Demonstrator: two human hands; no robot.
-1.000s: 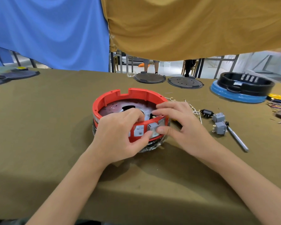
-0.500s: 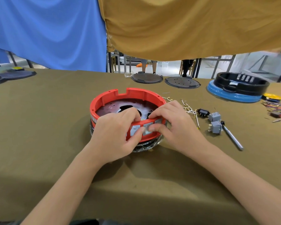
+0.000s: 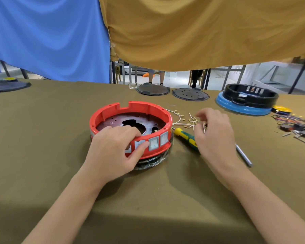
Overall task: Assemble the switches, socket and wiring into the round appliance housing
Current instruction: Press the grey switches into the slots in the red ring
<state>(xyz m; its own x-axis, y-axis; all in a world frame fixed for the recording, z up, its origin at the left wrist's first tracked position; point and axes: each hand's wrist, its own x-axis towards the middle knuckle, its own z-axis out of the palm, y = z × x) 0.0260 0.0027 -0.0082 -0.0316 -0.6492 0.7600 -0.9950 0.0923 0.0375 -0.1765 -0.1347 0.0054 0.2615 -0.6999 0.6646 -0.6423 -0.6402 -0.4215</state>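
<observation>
The red round housing [image 3: 130, 127] sits mid-surface [image 3: 42, 129], grey switches [image 3: 154, 142] lined along its near wall. Left hand [image 3: 113, 152] grips that wall, fingers inside, thumb on the outer face. Right hand [image 3: 213, 136] hovers just beside it over loose wires [image 3: 181, 118] and a screwdriver [image 3: 185, 136], fingers curled; whether it pinches anything, can't tell.

One red housing [image 3: 130, 110] near the table's middle, three grey switches [image 3: 154, 143] in its wall, one screwdriver [image 3: 185, 137], two dark discs [image 3: 152, 89] at the far edge, two hands [image 3: 111, 148].
</observation>
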